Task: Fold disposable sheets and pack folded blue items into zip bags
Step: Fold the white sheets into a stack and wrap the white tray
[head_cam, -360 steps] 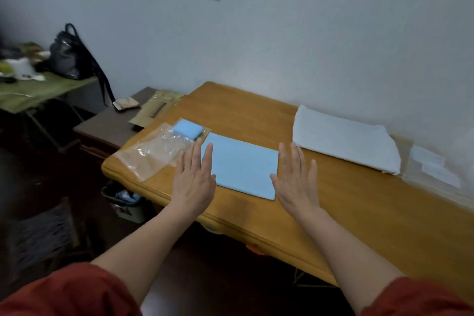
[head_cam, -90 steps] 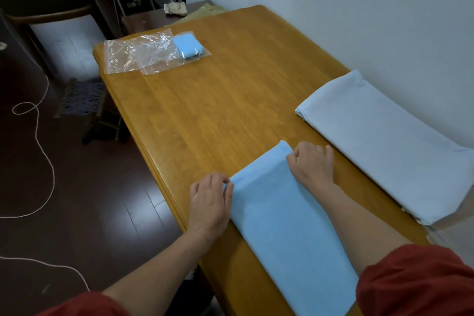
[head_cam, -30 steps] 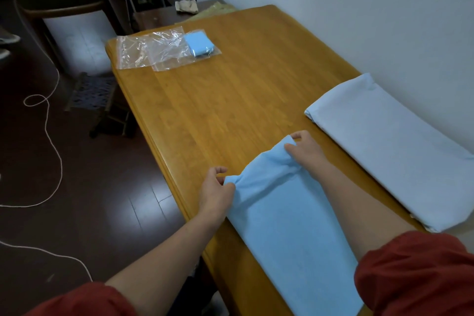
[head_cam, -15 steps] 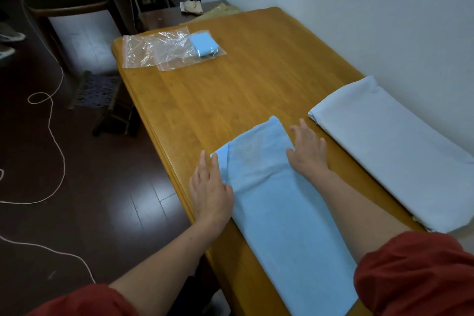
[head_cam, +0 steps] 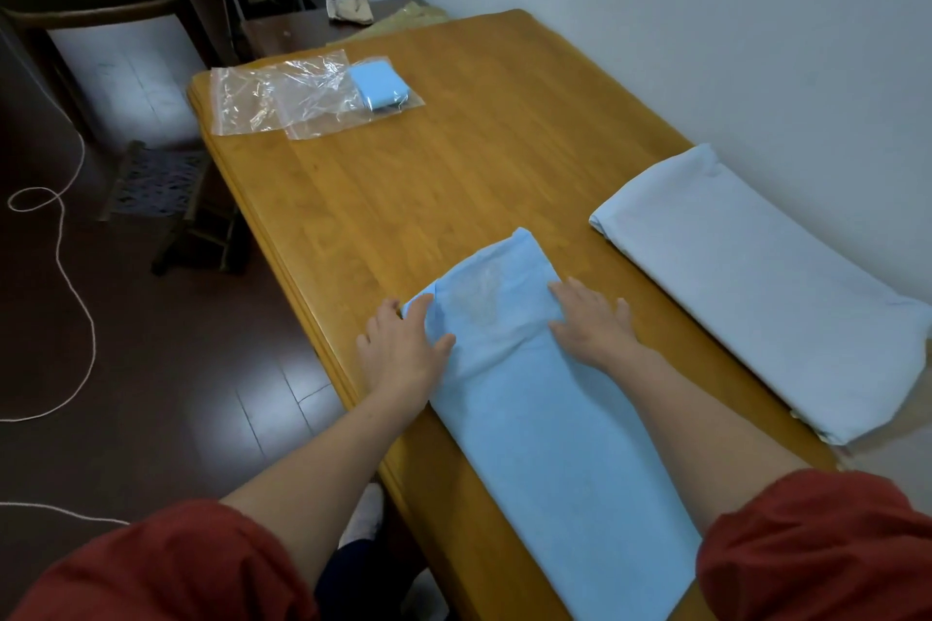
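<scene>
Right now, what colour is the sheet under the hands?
Light blue sheet, seen best in the head view.

Lighting soft, diffuse and fairly dim, with a cool cast. Wall (head_cam: 655, 40) evenly lit, the brightest area. Floor (head_cam: 151, 368) at left falls to near black, with a pale sheen beside the table (head_cam: 403, 166). Shadows faint and soft-edged. Small glare patches on the crinkled bags (head_cam: 302, 96). Focus acceptable at centre; sleeves (head_cam: 151, 565) at bottom soft. Wide-angle distortion bows the table edge and stretches the corners.
</scene>
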